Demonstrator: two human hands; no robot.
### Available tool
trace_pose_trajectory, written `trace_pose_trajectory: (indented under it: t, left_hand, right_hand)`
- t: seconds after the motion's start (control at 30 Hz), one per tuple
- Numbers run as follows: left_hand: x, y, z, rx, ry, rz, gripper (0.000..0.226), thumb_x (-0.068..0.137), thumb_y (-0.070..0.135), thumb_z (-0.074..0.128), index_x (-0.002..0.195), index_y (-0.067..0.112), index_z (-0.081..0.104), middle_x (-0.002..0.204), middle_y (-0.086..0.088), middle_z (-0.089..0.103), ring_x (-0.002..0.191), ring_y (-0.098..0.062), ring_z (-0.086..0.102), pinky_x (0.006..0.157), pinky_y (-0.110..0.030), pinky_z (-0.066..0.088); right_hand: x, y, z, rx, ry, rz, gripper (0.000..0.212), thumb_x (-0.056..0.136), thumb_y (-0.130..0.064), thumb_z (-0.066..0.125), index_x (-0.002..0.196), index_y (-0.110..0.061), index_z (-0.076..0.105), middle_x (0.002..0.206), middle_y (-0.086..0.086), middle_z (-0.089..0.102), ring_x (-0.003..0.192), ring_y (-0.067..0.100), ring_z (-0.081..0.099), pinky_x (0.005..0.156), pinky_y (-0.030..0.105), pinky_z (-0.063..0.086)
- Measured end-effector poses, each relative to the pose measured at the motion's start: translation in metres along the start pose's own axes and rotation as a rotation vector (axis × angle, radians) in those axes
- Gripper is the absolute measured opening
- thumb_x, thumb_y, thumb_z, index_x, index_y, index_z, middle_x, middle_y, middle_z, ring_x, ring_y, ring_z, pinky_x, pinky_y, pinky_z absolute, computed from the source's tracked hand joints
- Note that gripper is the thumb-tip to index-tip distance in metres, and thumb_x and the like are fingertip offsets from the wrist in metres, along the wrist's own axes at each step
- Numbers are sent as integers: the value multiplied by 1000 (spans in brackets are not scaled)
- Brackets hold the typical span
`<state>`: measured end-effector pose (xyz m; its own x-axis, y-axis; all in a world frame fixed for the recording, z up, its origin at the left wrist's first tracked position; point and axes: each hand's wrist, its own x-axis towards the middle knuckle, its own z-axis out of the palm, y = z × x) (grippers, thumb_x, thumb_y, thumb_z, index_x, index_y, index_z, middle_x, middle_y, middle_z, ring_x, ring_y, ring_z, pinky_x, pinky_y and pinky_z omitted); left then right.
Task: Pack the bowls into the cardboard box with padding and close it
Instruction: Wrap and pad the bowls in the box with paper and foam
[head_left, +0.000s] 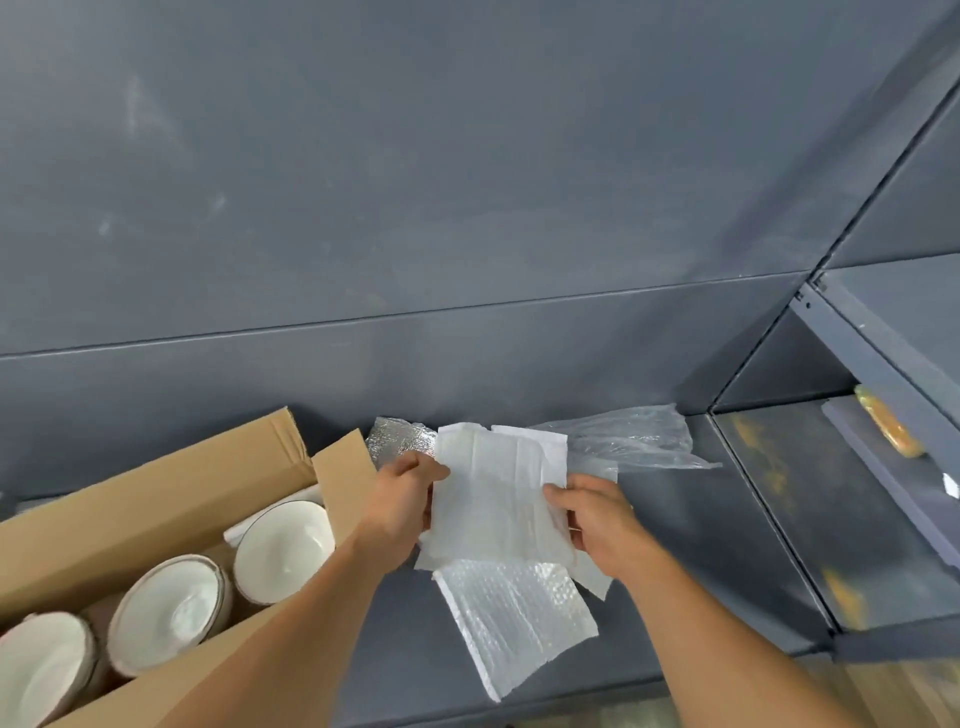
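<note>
Bowls: three white round ceramic bowls (283, 551) sat in a row inside the open brown cardboard box (156, 483), lower left.
Padding: a thin white foam sheet (498, 499) was held up just right of the box.
Hands: the left hand (402, 499) pinched its left edge; the right hand (597, 525) gripped its right edge.
Beneath: a clear bubble-wrap sheet (514, 618) lay on the dark grey surface (701, 545).
Behind: a silver foil piece (397, 439) and a crumpled clear plastic bag (634, 436).

Left grip (410, 493) and right grip (597, 519) pinch the side edges of a white foam sheet (498, 493) above the grey surface (701, 519). A bubble-wrap sheet (514, 618) lies beneath it. A foil sheet (395, 439) and a clear plastic bag (634, 436) lie behind. The open cardboard box (156, 483), at left, contains three white bowls (166, 613) in a row.
</note>
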<state>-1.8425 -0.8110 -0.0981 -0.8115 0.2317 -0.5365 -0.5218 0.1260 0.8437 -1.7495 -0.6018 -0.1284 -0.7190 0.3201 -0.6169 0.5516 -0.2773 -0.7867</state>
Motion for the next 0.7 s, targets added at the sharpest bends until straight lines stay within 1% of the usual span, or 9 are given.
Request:
trace_pose_trajectory:
  t: [0.07,0.1,0.17,0.23,0.33,0.5,0.57,0.63,0.7]
  left_hand:
    - [-6,-1,-21,14,56,17,20,84,7,63,70,13,50,63,-6,46,55,-22,45,52,-29,39]
    - [-9,-1,-31,24,80,33,15,85,10,64,77,11,52,69,-9,52,59,-24,51,53,-30,45]
    - [-19,-1,-52,75,134,66,12,91,13,63,86,9,53,78,-11,57,64,-24,55,50,-27,47]
    - [-29,-1,-72,149,191,97,15,94,20,61,92,7,54,86,-12,61,69,-24,58,52,-29,49]
    - [-41,-1,-103,189,245,122,20,95,28,62,98,9,57,98,-9,67,85,-27,68,69,-36,61]
    - [-58,-7,-153,152,296,141,20,93,27,65,96,8,58,100,-10,69,87,-26,71,70,-38,62]
    - [-64,-10,-168,151,333,158,21,92,27,66,99,10,55,100,-8,68,88,-24,70,66,-36,62]
    - [-70,-13,-180,160,389,202,21,92,25,65,100,11,50,101,-7,64,87,-21,66,57,-26,56]
    - [-75,-15,-192,197,423,260,14,94,21,63,98,13,52,101,-5,63,87,-19,63,54,-22,52]
  right_hand:
    - [-5,-10,17,-54,-41,-49,30,91,-9,65,64,-11,53,54,2,55,45,10,50,45,21,37]
    - [-6,-14,26,-81,-67,-68,31,91,-8,66,64,-11,51,55,3,52,45,11,47,46,21,35]
    - [-10,-21,45,-112,-131,-91,23,90,-9,67,71,-9,54,65,9,55,54,16,50,52,25,38]
    - [-11,-27,64,-132,-188,-97,16,89,-10,68,79,-7,57,73,11,60,61,20,56,56,28,43]
    - [-13,-32,93,-167,-255,-92,11,90,-10,67,85,-6,57,80,12,64,65,21,60,55,26,46]
    - [-20,-37,140,-223,-352,-84,7,92,-9,65,89,-5,60,85,9,70,70,19,67,56,28,52]
    - [-24,-38,157,-234,-390,-109,6,92,-8,63,97,-5,64,87,7,73,72,19,69,61,30,53]
    - [-25,-36,176,-241,-400,-167,24,91,-6,63,114,-16,64,98,5,75,83,22,72,68,35,55]
    - [-27,-35,193,-250,-418,-230,47,91,-5,61,123,-39,58,107,-1,74,91,22,73,70,38,58]
